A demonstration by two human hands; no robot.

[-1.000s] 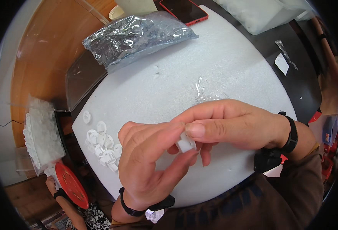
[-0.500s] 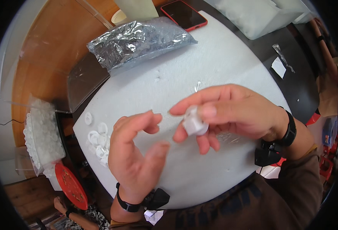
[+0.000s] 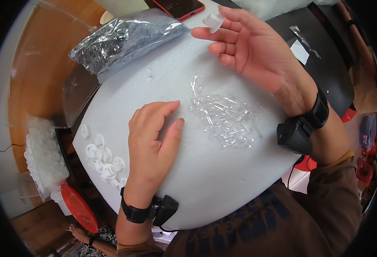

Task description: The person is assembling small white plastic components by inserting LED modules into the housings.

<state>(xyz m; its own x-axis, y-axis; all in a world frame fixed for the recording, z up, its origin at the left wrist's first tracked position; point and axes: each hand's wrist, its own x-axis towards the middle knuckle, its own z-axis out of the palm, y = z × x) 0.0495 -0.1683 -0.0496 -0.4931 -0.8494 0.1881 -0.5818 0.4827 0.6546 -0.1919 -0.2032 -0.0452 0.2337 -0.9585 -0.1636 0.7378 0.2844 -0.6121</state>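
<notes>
White plastic piece (image 3: pixel 215 21) held up in the right hand (image 3: pixel 257 58)

Closest to me is the person's brown shirt (image 3: pixel 257 227), drawn up to the edge of a pale foam-like sheet (image 3: pixel 214 184). The left hand (image 3: pixel 147 139) is over the near half of that sheet, thumb and fingers parted, nothing between them; I can't tell whether it rests on the surface. Just beside it, to the left, lies a heap of white discs (image 3: pixel 105 160), some overlapping. A little farther in, between the two hands, clear slender pieces with thin legs (image 3: pixel 225 120) are scattered in a loose pile.

Past those, the right hand is lifted, palm partly showing, pinching the small white piece between thumb and fingertips while the other fingers curl loosely. At the far edge there's a silvery plastic bag (image 3: pixel 128 40), and near it a red-edged phone (image 3: pixel 182 7).
</notes>
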